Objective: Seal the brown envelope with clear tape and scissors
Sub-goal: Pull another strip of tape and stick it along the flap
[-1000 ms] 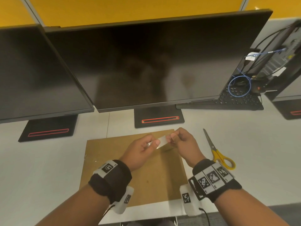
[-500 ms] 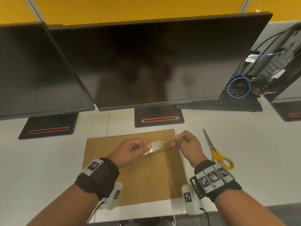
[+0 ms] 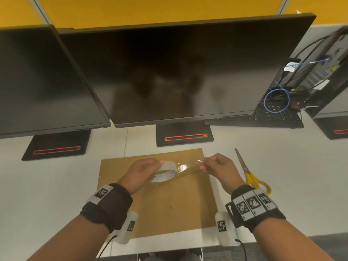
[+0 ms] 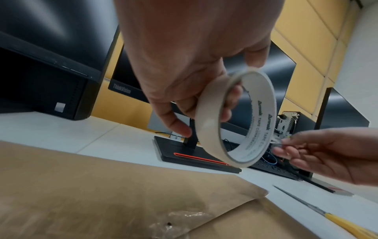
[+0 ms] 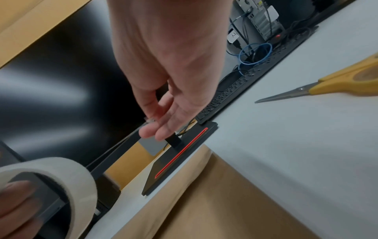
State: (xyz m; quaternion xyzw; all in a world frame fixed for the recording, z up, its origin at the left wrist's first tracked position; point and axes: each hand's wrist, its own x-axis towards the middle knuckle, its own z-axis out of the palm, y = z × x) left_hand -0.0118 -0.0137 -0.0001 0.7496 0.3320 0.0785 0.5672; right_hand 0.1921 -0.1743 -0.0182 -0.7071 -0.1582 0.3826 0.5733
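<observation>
Clear tape strip point(image 3: 188, 166) taut between right hand point(image 3: 219, 167) pinch and left hand point(image 3: 140, 172)-gripped roll point(image 3: 165, 171), above envelope point(image 3: 169, 208).

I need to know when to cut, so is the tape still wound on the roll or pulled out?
Pulled out: a clear strip spans from the tape roll in the left hand to the right hand, above the brown envelope.

On our white tabletop point(image 3: 56, 185) lie the brown envelope point(image 3: 175, 210), yellow-handled scissors point(image 3: 250, 176) beside it, monitor stands point(image 3: 184, 136) and, seemingly, a keyboard point(image 3: 263, 119).
</observation>
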